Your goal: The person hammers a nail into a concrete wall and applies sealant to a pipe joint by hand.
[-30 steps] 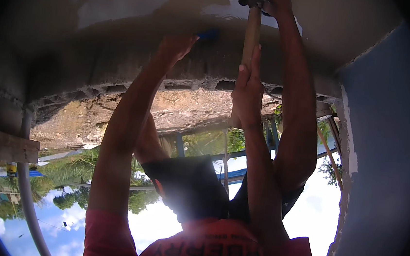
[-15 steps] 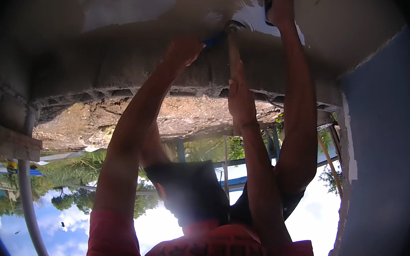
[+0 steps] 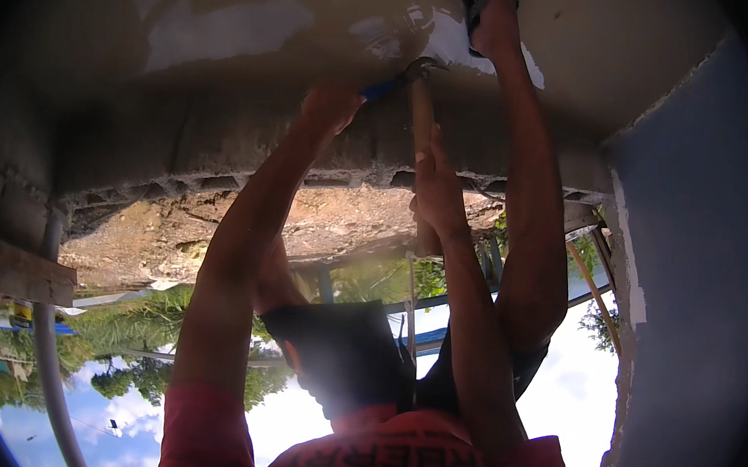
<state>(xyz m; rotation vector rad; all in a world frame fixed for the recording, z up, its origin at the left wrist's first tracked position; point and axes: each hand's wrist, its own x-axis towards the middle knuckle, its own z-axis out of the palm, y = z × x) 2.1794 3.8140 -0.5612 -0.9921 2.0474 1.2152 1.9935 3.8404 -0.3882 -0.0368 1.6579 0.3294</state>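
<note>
Neither my left hand nor my right hand shows. A co-worker in a red shirt (image 3: 205, 432) crouches with a bowed, dark-covered head (image 3: 337, 350) and a sandalled foot (image 3: 499, 22) on the wet grey floor (image 3: 214, 24). One co-worker's hand (image 3: 328, 100) grips a blue-handled tool (image 3: 376, 87) near the floor. The other co-worker's hand (image 3: 436, 186) is wrapped round the wooden handle of a hammer (image 3: 422, 122). The hammer's dark head meets or overlaps the blue tool's end; contact is hard to tell.
The floor fills the upper picture, the sky the lower. A rough concrete block edge (image 3: 201, 178) borders dirt (image 3: 143, 231) and plants. A blue-grey wall (image 3: 688, 305) stands at the right, a pipe (image 3: 51, 365) and plank (image 3: 7, 259) at the left.
The co-worker's hammer has moved from beside the foot toward the blue tool, down and left in the picture. The hand on the blue tool has shifted slightly downward.
</note>
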